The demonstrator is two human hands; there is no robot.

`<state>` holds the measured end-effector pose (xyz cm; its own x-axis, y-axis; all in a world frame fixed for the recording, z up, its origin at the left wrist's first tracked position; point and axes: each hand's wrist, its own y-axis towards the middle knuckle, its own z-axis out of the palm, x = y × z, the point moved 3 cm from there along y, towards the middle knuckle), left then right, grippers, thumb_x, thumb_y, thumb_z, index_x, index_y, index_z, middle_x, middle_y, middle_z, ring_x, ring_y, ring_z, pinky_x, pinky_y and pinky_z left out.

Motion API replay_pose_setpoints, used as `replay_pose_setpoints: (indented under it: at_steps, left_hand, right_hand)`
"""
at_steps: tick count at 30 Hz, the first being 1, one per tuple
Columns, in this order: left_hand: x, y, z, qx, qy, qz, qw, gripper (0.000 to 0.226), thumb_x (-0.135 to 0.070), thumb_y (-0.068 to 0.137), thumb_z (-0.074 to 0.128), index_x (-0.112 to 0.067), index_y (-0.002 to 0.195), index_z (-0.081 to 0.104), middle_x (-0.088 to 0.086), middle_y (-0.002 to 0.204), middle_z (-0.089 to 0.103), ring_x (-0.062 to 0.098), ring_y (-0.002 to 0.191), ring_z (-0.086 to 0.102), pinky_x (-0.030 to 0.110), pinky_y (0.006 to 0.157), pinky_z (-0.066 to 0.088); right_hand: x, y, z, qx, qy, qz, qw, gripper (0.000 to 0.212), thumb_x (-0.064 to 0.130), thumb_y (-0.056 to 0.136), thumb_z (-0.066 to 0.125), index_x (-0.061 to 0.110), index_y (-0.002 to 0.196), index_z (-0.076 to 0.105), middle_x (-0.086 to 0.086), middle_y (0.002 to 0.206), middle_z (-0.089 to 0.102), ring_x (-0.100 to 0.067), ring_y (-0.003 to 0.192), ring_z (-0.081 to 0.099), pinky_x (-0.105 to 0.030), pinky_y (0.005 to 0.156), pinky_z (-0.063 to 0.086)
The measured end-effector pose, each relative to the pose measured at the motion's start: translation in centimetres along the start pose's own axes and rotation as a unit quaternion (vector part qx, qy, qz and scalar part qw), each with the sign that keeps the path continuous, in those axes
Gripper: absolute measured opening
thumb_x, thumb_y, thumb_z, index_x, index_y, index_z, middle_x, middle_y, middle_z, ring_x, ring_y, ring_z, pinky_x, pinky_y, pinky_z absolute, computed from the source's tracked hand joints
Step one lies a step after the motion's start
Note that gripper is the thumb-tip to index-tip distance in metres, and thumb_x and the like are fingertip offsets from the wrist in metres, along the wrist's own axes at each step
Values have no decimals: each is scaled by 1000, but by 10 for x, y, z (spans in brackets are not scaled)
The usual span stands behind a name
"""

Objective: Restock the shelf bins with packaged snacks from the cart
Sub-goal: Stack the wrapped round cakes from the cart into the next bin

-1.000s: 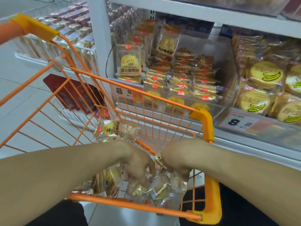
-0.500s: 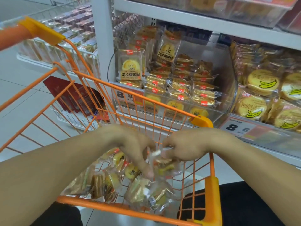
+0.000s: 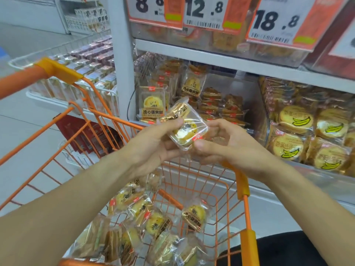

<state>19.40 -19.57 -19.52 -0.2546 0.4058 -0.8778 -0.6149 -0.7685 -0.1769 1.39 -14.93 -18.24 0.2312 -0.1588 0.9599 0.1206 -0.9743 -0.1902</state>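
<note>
Cart (image 3: 247, 244): the orange wire basket is sitting nearest the person, and loose snack packs (image 3: 153, 223) are lying in a heap along its near edge and left side.
Left hand (image 3: 153, 144): it is closing on the left end of the held pack (image 3: 184, 127), thumb pressing on top, fingers curling underneath.
Right hand (image 3: 226, 143): it is pinching the pack's right and lower edge, thumb against the clear wrapper.
Held pack: a clear-wrapped yolk pastry with a gold label, tilting between both hands above the cart's far rim, just in front of the shelf.
Shelf bin (image 3: 192, 100): the matching pastries are standing and stacking behind the hands, with open room toward the bin's right rear corner.
Banana cakes (image 3: 299, 131): they are filling the neighbouring bin to the right.
Risk: the slick film is probably offering little grip, so a loosening pinch could be dropping the pack back into the cart or to the floor.
Risk: reaching too far right could be putting it among the banana cakes.
</note>
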Motion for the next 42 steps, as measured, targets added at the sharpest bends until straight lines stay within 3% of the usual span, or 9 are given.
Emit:
replay_pose_setpoints:
  at_steps: [7,11,14,19,23,26,29,35,42]
  left_hand:
    - [-12,-1,-13,4,213,27,977,55,-35,79,76,-8,126,63,14,119,70,33,106,66,39,86,54]
    - [-15,-2,-10,8,303,12,953,51,-31,79,79,-12,123,62,11,102,76,26,91,73,44,87,59]
    - [-8,-2,-2,5,218,25,976,42,-15,83,73,-3,122,62,17,107,74,31,98,72,45,89,58]
    - [-10,1,-7,-68,107,95,987,45,-14,78,75,-5,120,61,14,108,74,30,102,72,44,88,59]
    - [-18,0,-12,-142,463,208,850,42,-47,87,67,-28,123,55,-15,120,62,-2,109,58,16,92,48]
    - [-11,10,-22,-146,671,217,694,69,-60,98,37,-21,153,27,0,155,30,15,146,21,34,120,21]
    - [1,20,-36,-135,792,133,580,83,-69,91,7,-21,159,4,7,166,-11,23,151,-18,44,120,-12]
    - [6,27,-44,-118,793,91,591,76,-68,95,8,-26,158,16,8,163,-25,25,149,-25,50,122,-10]
    - [8,28,-39,-127,791,86,592,71,-63,98,13,-22,155,23,11,162,-26,27,149,-24,54,121,-8]
  right_hand:
    - [10,4,-9,-80,100,-49,991,31,3,84,72,11,114,70,-20,113,69,-30,98,72,-45,82,59]
    - [10,7,-9,-105,115,-60,986,47,15,78,76,15,124,65,-12,105,75,-23,93,73,-39,78,60]
    - [10,10,-1,-134,207,-90,965,68,21,68,79,11,131,55,-11,101,77,-20,89,75,-27,68,58]
    - [7,16,9,-109,133,-124,977,62,16,73,81,11,129,56,-13,116,72,-28,106,72,-38,82,60]
    - [10,21,5,-143,56,-142,978,44,10,86,74,10,127,58,-9,114,73,-24,104,72,-43,84,61]
    - [14,38,-8,-226,-51,-141,962,40,12,89,74,13,126,58,-1,115,72,-17,106,70,-41,91,59]
    - [18,75,-21,-314,-125,-87,937,36,19,92,72,13,125,59,0,113,69,-17,104,66,-33,90,54]
    - [26,152,-30,-393,-166,-30,904,35,10,97,55,11,132,56,-8,121,65,-26,113,63,-28,86,49]
    - [25,188,8,-379,-256,-6,889,70,11,101,43,9,159,4,-16,145,50,-32,121,58,-34,92,52]
